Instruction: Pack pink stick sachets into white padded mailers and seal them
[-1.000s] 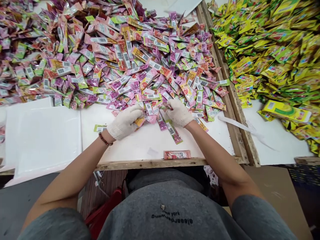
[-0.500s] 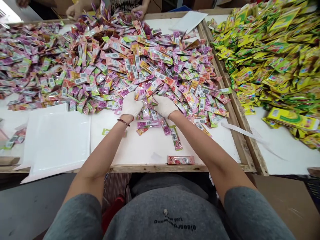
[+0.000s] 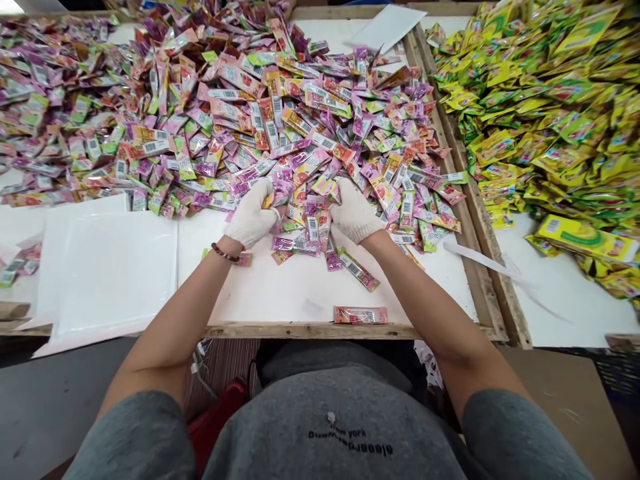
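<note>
Both my hands wear white knit gloves and rest at the near edge of a big heap of pink, purple and green sachets [image 3: 260, 113] on a white table [image 3: 280, 293]. My left hand [image 3: 251, 213] is curled, with its fingers closed on a few sachets at the heap's edge. My right hand [image 3: 354, 212] is also curled, its fingers gripping sachets beside it. Between the two hands lies a small cluster of loose sachets [image 3: 307, 233]. One pink sachet [image 3: 361, 315] lies alone by the table's front edge.
A wooden rail [image 3: 465, 213] divides this table from another on the right, heaped with yellow and green packets [image 3: 550, 113]. A white sheet [image 3: 107, 270] lies at the left. The wooden front edge [image 3: 280, 330] is just ahead of my body.
Both hands have drawn back slightly toward me from the heap and spread apart, pulling sachets with them. The other people's hands at the far edge are out of view.
</note>
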Action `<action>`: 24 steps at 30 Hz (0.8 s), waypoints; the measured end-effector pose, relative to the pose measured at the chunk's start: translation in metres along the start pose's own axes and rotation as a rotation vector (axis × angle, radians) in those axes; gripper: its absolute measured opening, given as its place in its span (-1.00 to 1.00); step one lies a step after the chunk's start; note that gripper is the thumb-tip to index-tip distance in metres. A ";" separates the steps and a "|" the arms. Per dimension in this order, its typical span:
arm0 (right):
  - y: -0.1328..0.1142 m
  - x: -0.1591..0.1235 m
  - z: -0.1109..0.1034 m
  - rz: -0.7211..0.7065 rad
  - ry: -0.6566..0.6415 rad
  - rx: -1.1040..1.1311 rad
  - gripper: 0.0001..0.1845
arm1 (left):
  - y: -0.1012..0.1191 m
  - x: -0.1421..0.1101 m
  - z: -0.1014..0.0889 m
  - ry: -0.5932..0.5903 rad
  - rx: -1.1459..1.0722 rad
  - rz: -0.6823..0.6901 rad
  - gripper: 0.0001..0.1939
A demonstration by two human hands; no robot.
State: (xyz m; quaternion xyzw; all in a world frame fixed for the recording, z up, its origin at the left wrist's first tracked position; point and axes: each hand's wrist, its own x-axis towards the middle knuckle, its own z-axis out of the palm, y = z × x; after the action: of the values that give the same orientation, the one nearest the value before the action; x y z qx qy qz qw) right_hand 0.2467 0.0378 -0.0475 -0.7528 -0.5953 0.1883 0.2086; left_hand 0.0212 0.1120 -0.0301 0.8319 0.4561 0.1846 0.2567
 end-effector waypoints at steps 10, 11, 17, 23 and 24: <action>-0.029 0.001 0.019 0.135 -0.329 -0.052 -0.72 | 0.026 -0.042 0.024 -0.470 0.538 0.187 -0.58; -0.024 0.000 0.016 0.128 -0.323 0.014 -0.77 | 0.025 -0.041 0.022 -0.464 0.530 0.219 -0.62; 0.009 -0.004 -0.008 0.144 -0.110 0.293 -0.79 | 0.013 -0.026 -0.007 -0.333 0.325 0.236 -0.62; 0.004 -0.007 -0.002 0.229 -0.162 0.102 -0.68 | 0.027 0.005 0.004 -0.356 0.480 0.209 -0.49; 0.001 -0.007 0.002 0.251 -0.188 0.030 -0.66 | 0.031 0.010 0.010 -0.395 0.528 0.228 -0.54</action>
State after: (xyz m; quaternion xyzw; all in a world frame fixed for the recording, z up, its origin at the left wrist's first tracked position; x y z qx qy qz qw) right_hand 0.2447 0.0308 -0.0490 -0.7970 -0.5107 0.2914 0.1380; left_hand 0.0519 0.1043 -0.0188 0.9349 0.3336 -0.0769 0.0940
